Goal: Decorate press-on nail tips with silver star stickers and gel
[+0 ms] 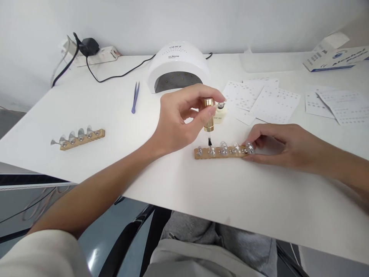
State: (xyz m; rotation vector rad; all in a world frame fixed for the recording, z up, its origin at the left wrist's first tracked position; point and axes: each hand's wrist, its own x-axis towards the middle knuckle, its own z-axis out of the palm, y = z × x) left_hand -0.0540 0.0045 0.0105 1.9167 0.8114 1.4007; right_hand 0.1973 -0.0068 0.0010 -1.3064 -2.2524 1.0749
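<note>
I'm viewing through the wearer's head camera — it's facing forward and down, looking from above the lap point(190, 231), over the nearby left hand point(177, 115), right hand point(278, 148) and table point(167, 188) — toward the wall point(245, 23).

"sunone" on white lamp point(178, 57); "alcohol" on box point(336, 59); label on bottle point(220, 115) too small to read

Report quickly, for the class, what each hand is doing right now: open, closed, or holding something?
Left hand: closed, holding a gold-capped, black-bristled brush.
Right hand: closed, thumb and finger holding one end of a narrow wooden strip.
</note>
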